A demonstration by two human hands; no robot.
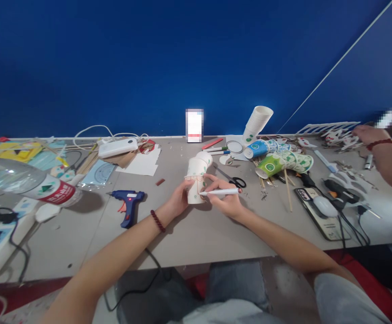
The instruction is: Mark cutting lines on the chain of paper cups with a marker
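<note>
Joined white paper cups point(196, 167) with green leaf prints stand in front of me, and red lines are drawn on the lower one. My left hand point(180, 197) is closed around the left side of the lower cup. In my right hand point(228, 202) is a white marker point(223, 191), held like a pen with its tip at the cup's right side. Black-handled scissors point(238, 181) lie just beyond that hand. To the left rests a blue hot glue gun point(130, 204) on its side, a small red light showing.
A large water bottle point(30, 182) leans at left above a power strip point(8, 234). Stacked white cups point(258, 121), green cups point(270, 165) and a phone point(317, 216) lie to the right. A co-worker's hand point(371, 135) reaches in at far right. A lit phone point(195, 126) stands at the wall.
</note>
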